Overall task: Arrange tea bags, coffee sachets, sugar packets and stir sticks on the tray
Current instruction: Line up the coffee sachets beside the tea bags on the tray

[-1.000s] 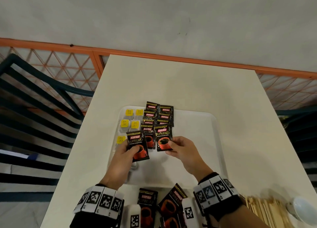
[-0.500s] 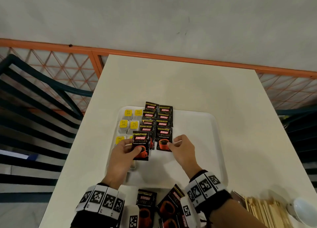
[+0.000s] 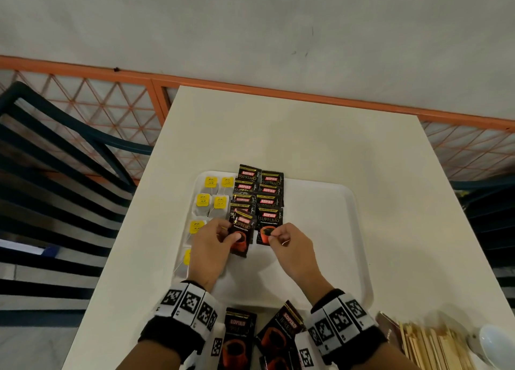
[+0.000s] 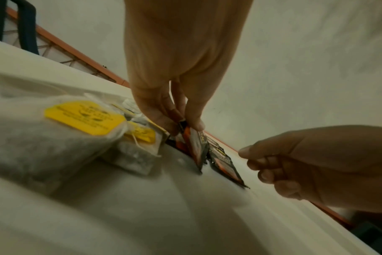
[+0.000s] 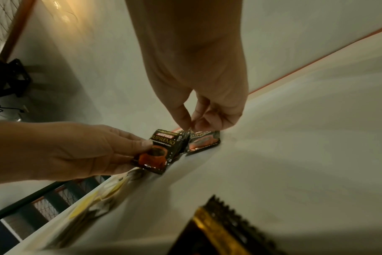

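Note:
A white tray (image 3: pixel 320 230) holds tea bags (image 3: pixel 203 201) with yellow tags on its left side. Beside them lie two overlapping columns of black coffee sachets (image 3: pixel 248 187). My left hand (image 3: pixel 232 234) pinches a coffee sachet (image 3: pixel 242 238) by its left edge, tilted, at the near end of the left column; it also shows in the left wrist view (image 4: pixel 196 146). My right hand (image 3: pixel 274 234) has curled fingers. Its thumb and forefinger pinch the edge of another sachet (image 3: pixel 269 220) that lies flat at the near end of the right column (image 5: pixel 205 140).
Loose coffee sachets (image 3: pixel 239 339) lie on the table between my wrists. Wooden stir sticks (image 3: pixel 434 344), a brown packet (image 3: pixel 387 330) and a white cup (image 3: pixel 496 341) sit at the near right. A dark slatted chair (image 3: pixel 55 174) stands left of the table.
Both hands moved forward and down over the tray. The right sachet went from held up to lying flat on the right column. The left sachet came down to the left column's near end.

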Demonstrator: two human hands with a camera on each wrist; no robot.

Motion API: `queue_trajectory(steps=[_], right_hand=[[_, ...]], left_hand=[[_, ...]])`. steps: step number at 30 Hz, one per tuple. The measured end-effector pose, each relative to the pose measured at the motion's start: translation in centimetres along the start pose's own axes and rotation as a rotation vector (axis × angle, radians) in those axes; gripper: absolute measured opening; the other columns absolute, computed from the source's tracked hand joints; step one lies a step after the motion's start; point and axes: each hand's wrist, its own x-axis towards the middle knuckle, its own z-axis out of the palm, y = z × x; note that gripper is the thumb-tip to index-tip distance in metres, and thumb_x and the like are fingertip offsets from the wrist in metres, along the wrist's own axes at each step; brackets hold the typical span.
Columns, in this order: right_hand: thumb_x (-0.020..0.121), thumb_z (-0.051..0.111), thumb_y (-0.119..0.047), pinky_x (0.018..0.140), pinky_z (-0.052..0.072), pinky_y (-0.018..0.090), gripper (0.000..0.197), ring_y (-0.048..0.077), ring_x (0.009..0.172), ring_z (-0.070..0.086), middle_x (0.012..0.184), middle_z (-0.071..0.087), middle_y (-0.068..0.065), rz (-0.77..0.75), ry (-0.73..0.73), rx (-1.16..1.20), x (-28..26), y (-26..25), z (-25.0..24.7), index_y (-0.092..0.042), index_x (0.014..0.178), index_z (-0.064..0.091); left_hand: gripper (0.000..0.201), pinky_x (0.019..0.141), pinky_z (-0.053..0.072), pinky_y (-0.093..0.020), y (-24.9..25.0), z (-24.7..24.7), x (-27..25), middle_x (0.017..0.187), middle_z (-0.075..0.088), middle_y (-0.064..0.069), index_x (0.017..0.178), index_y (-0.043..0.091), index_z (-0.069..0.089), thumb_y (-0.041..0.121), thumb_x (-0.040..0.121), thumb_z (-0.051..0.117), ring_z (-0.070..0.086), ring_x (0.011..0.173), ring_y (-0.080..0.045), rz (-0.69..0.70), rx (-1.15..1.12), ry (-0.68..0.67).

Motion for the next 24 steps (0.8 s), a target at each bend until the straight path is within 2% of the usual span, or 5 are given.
queue_trajectory(steps=[5,12,18,21,24], right_hand=[[0.086,0.061,-0.012,0.062,0.038,0.0,0.011,0.0,0.069,0.048,0.073,0.052,-0.015,-0.049,-0.002,-0.009,-0.1,-0.1,-0.3,-0.006,0.094,0.063],[0.087,0.06,-0.012,0.062,0.039,0.0,0.01,0.0,0.068,0.048,0.073,0.051,-0.016,-0.058,-0.009,-0.015,-0.6,-0.1,-0.7,-0.007,0.094,0.063],[0.087,0.059,-0.012,0.06,0.037,0.001,0.01,0.001,0.064,0.048,0.072,0.053,-0.012,-0.066,-0.029,-0.051,-1.2,0.3,-1.0,-0.007,0.095,0.063],[0.089,0.055,-0.017,0.061,0.036,0.008,0.014,0.003,0.07,0.046,0.084,0.055,-0.003,-0.164,-0.1,-0.179,-1.4,-0.1,-0.6,-0.011,0.102,0.058],[0.09,0.053,-0.031,0.072,0.036,0.016,0.029,0.01,0.092,0.048,0.104,0.052,-0.002,-0.275,-0.152,-0.334,-1.7,-1.2,0.9,-0.015,0.114,0.051]], left_hand=[[0.022,0.068,0.039,-0.018,-0.6,0.1,-0.1,0.078,0.058,0.009,0.1,0.012,0.062,0.016,0.08,0.07,0.055,0.073,-0.009,0.047,0.118,0.03],[0.019,0.069,0.043,-0.028,-1.1,0.4,0.1,0.084,0.062,-0.005,0.097,0.007,0.058,0.017,0.083,0.067,0.057,0.079,-0.022,0.06,0.18,0.019],[0.024,0.07,0.035,-0.023,-1.0,0.6,0.0,0.098,0.063,-0.013,0.104,0.006,0.055,0.021,0.086,0.062,0.056,0.087,-0.023,0.068,0.251,-0.008],[0.031,0.074,0.034,-0.021,-0.3,0.4,0.0,0.107,0.057,-0.012,0.114,0.005,0.053,0.022,0.089,0.057,0.052,0.092,-0.021,0.075,0.276,0.009],[0.025,0.078,0.039,-0.025,0.3,-0.2,0.8,0.11,0.055,-0.016,0.113,0.003,0.054,0.015,0.091,0.052,0.051,0.093,-0.023,0.091,0.257,0.049]])
